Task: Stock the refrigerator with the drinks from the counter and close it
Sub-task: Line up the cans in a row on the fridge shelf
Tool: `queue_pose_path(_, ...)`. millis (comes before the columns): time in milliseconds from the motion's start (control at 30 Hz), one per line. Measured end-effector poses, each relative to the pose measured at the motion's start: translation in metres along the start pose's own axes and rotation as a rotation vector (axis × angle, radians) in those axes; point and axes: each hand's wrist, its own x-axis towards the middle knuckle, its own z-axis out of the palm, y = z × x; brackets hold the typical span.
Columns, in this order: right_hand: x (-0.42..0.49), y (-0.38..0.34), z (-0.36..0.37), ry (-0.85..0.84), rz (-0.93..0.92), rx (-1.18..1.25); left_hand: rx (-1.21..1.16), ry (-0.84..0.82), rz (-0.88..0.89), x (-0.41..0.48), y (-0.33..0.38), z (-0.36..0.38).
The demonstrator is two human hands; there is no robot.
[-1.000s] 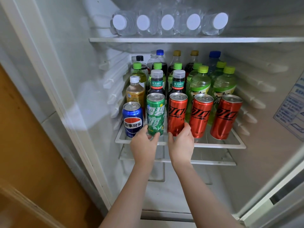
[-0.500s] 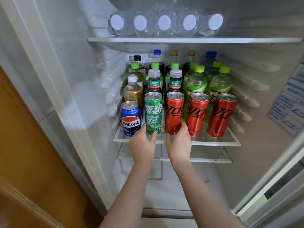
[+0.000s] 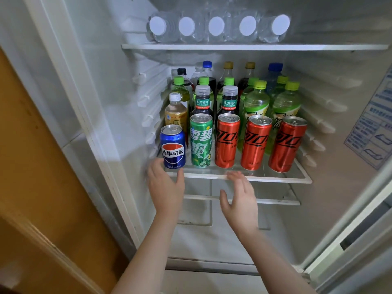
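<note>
The open refrigerator's middle shelf (image 3: 275,179) carries a front row of cans: a blue Pepsi can (image 3: 172,146), a green Sprite can (image 3: 201,140) and three red cola cans (image 3: 227,141) (image 3: 256,142) (image 3: 287,144). Behind them stand several bottles (image 3: 256,102) with green, yellow, blue and grey caps. My left hand (image 3: 166,188) is open just below the Pepsi can, thumb and fingers on either side of its base. My right hand (image 3: 239,195) is open and hangs below the shelf's front edge, touching no can.
Water bottles (image 3: 216,26) lie on their sides on the top shelf (image 3: 318,47). A lower shelf (image 3: 275,201) sits beneath the cans. A wooden panel (image 3: 42,166) stands at the left. The fridge door's edge (image 3: 360,240) is at the lower right.
Both hands let go of the green can and the first red can. The left hand moved left to the blue can; the right hand dropped below the shelf edge.
</note>
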Motion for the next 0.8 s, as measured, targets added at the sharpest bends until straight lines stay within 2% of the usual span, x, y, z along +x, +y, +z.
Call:
queue_pose_path(100,0.009,0.007,-0.01,0.205,0.102,0.031,-0.029,-0.062,-0.06,0.005,-0.006,-0.001)
queue_pose_path(167,0.022,0.011,-0.019,0.272,0.215,-0.032,-0.002,-0.079,-0.062,0.007,-0.008,0.001)
queue_pose_path(333,0.05,0.021,-0.026,0.181,0.488,-0.193,0.033,-0.057,-0.07,0.011,-0.004,0.01)
queue_pose_path(600,0.054,0.028,-0.013,0.156,0.537,-0.273,0.021,-0.03,-0.069,0.015,-0.006,0.018)
queue_pose_path(800,0.047,0.03,-0.012,0.176,0.512,-0.226,0.001,-0.023,-0.044,0.012,-0.01,0.021)
